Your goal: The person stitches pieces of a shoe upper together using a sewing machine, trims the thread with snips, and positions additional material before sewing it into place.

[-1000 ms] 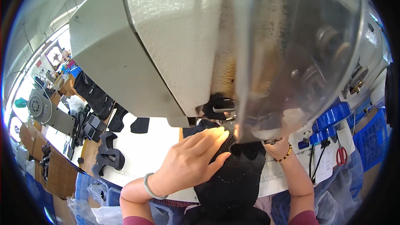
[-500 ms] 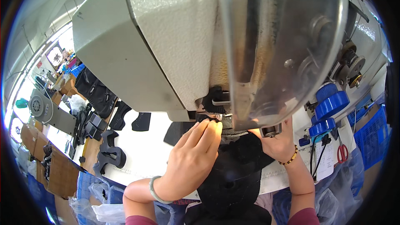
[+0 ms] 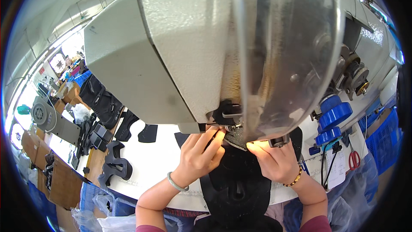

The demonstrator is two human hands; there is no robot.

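A large grey sewing machine head [image 3: 180, 56] fills the upper view, with a clear curved guard [image 3: 292, 56] in front of it. Under its needle area lies a black shoe upper piece [image 3: 238, 180] with a mesh edge [image 3: 236, 137]. My left hand [image 3: 199, 157], with a pale green bangle on the wrist, pinches the mesh edge from the left, fingertips lit by the machine lamp. My right hand [image 3: 274, 161], wearing a bead bracelet, presses the same piece from the right, just below the presser foot [image 3: 229, 118].
A white table [image 3: 159, 163] carries several black cut pieces [image 3: 148, 133] to the left and a stack of them [image 3: 101, 99] farther back. Blue thread spools [image 3: 334, 116] and red scissors [image 3: 354, 159] sit to the right. Blue crates [image 3: 384, 137] stand beyond.
My left hand has slid forward from lying flat on the black piece to pinching its edge at the needle. My right hand has come into full view, and the view has shifted closer.
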